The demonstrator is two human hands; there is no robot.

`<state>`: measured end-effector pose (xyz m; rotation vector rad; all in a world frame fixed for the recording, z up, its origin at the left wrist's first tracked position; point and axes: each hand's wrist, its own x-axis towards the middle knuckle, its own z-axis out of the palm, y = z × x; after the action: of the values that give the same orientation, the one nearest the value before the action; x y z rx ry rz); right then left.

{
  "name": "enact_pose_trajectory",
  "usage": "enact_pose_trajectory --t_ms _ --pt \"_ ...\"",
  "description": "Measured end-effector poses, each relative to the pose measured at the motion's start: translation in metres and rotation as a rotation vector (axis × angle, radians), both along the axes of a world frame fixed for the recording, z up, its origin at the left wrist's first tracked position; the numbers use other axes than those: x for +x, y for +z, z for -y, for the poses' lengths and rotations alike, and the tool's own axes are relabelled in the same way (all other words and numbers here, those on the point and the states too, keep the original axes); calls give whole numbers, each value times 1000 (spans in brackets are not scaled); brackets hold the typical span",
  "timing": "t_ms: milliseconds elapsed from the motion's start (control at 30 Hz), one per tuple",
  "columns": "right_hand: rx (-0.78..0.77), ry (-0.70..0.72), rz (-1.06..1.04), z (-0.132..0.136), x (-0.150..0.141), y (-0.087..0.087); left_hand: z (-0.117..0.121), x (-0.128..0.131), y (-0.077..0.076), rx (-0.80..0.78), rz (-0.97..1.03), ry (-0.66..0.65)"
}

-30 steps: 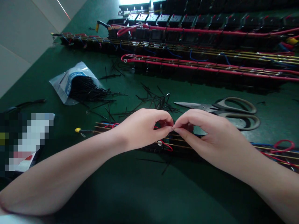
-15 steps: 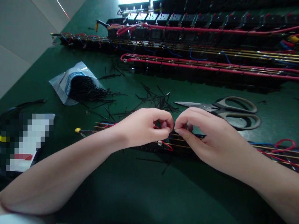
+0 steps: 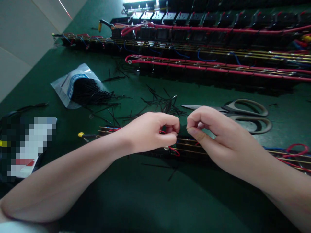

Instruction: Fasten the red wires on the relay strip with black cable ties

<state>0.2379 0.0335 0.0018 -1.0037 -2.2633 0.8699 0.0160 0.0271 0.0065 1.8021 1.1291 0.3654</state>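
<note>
Fingers (image 3: 191, 119) pressed together at right, curled at left — contents unclear, wired strip (image 3: 190, 147) beneath

There are at least three wired strips (image 3: 189, 145), one plastic bag (image 3: 75, 72), one pair of scissors (image 3: 230, 110) and many black ties (image 3: 167, 105).

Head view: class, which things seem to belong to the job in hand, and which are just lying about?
Likely belong:
wired strip beneath the left hand and right hand
loose black ties
plastic bag of ties
scissors

Seem just lying about:
pixelated item at left
red-cabled strip behind
</note>
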Motion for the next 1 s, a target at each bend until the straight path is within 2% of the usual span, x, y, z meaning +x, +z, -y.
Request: enact_pose_trajectory --t_ms 233,367,700,1000 --pt "-23 -48 13 1 -1 1 1 1 2 6 -18 8" --pt "-63 -43 7 0 -2 2 2 1 3 -43 42 43" --pt "-87 -63 -19 3 -3 5 0 0 0 -53 110 126" --pt "-155 44 54 3 -2 2 1 -2 -3 -23 110 146"
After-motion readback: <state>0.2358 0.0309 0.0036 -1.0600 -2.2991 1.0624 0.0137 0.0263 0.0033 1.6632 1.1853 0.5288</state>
